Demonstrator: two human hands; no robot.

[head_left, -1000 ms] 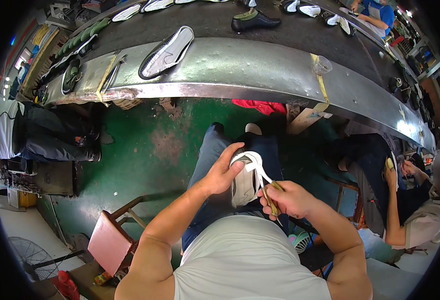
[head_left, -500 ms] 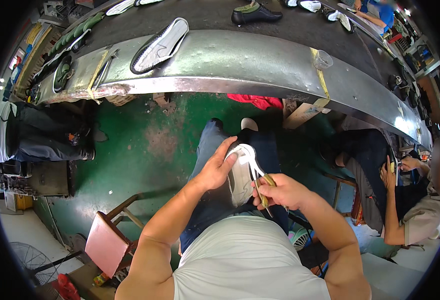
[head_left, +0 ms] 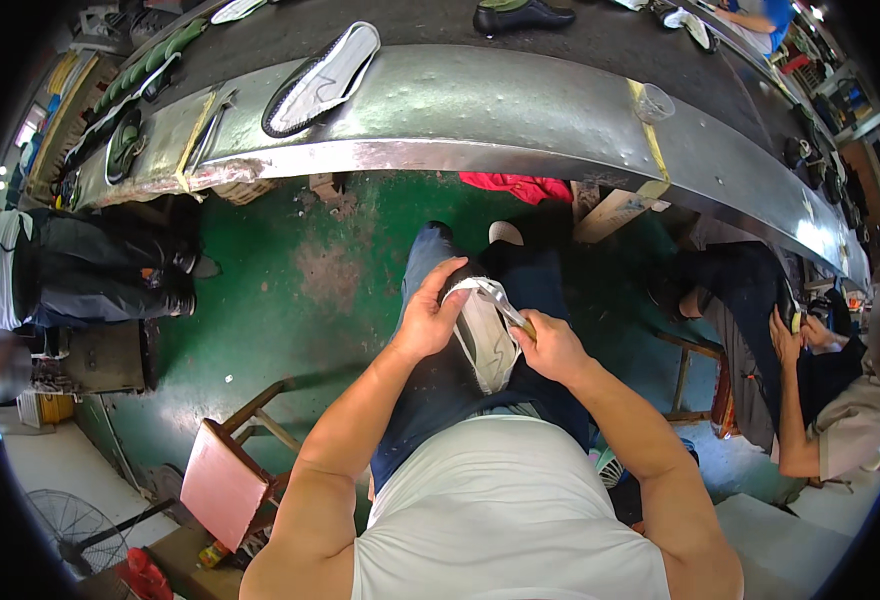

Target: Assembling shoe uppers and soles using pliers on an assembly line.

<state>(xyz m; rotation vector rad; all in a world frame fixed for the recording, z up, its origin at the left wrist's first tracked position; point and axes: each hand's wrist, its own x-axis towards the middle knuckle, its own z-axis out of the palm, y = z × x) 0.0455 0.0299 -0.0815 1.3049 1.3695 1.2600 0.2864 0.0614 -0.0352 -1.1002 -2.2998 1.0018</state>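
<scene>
My left hand (head_left: 430,313) grips the far end of a dark shoe (head_left: 488,350), which rests over my legs with its pale, unfinished underside facing up. White lining edges stand up around that far end. In my right hand (head_left: 552,347) is a pair of metal pliers (head_left: 502,303) with brass-coloured handles. The pliers' head reaches across to the white edge at the far end of the shoe, close to my left fingers. Whether the jaws bite on the edge is too small to tell.
A metal-edged bench (head_left: 480,90) curves across the front, bearing another unfinished shoe (head_left: 322,80), a black shoe (head_left: 523,18) and a clear cup (head_left: 653,103). A pink-seated stool (head_left: 222,485) and a fan (head_left: 75,530) stand at left. A co-worker (head_left: 840,410) sits at right, another person (head_left: 90,265) at left.
My right hand has turned and moved slightly forward, bringing the pliers' head to the far end of the shoe. My left hand still grips the shoe, and the view has shifted slightly.
</scene>
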